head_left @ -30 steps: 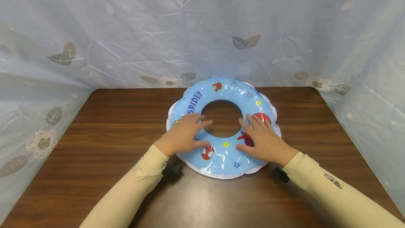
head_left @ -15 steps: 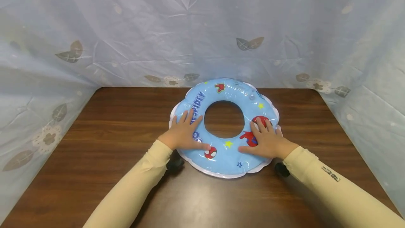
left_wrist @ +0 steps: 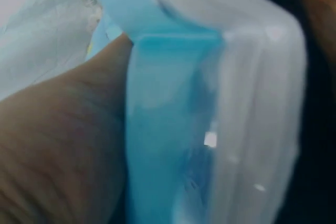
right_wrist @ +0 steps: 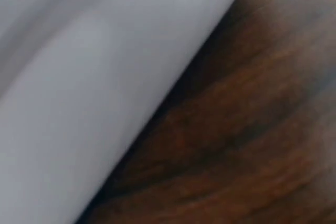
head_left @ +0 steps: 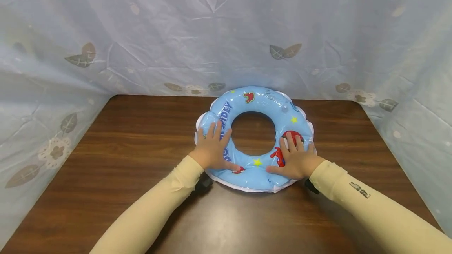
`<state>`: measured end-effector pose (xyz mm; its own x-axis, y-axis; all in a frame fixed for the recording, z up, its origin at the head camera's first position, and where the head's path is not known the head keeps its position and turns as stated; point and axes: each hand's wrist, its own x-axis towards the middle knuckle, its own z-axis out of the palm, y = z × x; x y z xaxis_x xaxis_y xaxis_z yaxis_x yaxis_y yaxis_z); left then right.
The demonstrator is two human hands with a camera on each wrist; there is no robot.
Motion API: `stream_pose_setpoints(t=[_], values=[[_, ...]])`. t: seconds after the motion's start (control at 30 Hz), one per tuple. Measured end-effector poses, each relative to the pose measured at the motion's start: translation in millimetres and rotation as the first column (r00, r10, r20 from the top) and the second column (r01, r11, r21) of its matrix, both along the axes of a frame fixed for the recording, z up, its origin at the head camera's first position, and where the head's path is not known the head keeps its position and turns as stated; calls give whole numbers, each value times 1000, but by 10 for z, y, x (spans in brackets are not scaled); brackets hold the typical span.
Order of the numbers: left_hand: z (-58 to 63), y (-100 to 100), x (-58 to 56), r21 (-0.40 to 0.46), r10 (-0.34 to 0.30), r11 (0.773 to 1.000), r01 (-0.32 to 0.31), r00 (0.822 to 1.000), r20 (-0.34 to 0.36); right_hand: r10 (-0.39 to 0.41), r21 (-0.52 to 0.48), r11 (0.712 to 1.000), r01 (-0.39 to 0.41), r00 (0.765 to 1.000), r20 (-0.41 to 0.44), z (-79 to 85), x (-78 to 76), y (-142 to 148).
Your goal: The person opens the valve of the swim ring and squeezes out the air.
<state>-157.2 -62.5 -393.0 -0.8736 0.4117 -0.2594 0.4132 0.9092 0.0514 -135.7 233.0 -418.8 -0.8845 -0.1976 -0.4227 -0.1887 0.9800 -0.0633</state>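
Observation:
A light blue inflatable swim ring (head_left: pixel 259 99) with red figures, stars and a scalloped white edge lies flat on the wooden table. My left hand (head_left: pixel 211 150) presses on its left side with fingers spread and straight. On the opposite side my right hand (head_left: pixel 296 160) rests palm down, fingers spread over the red prints. Both thumbs point inward along the near part of the ring, which dents beneath them. In the left wrist view the palm lies against the blue vinyl (left_wrist: pixel 163 124). The right wrist view shows only the ring's white edge (right_wrist: pixel 105 87) above the wood.
The brown wooden table (head_left: pixel 134 136) extends around the ring on both sides. A pale curtain (head_left: pixel 148 30) with leaf and flower prints hangs behind it and along both sides. The ring's far rim is close to the curtain. A dark wrist device (head_left: pixel 203 184) sits under the left wrist.
Both hands have come down onto the ring, fingers spreading, and now press harder. The near part of the ring has buckled, folding its prints. The view has shifted slightly.

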Motion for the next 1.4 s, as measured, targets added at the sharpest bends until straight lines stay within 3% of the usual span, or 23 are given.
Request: stream_pose_setpoints(t=[0.3,0.5,0.7,0.83,1.1,1.27,1.4], values=[[50,27,0,-33,-8,999,8,1000,4,7,-6,1000,-7,999,48,9,-29,14],[58,15,-36,-33,-26,999,26,1000,6,14,-29,1000,-11,993,115,169,-23,-34],[53,-21,-61,33,-17,999,13,991,132,26,-89,996,-11,985,169,443,45,-88],[9,-21,-92,34,-10,999,4,986,167,25,-100,995,-9,986,166,484,66,-104],[22,70,-81,-14,11,1000,-9,988,152,30,-125,992,-20,996,79,231,46,-27],[-71,46,-164,26,-2,1000,-3,978,209,22,-86,996,-12,994,109,70,-103,11],[-145,4,-226,79,-32,997,13,968,249,14,-116,993,5,987,157,12,-162,71]])
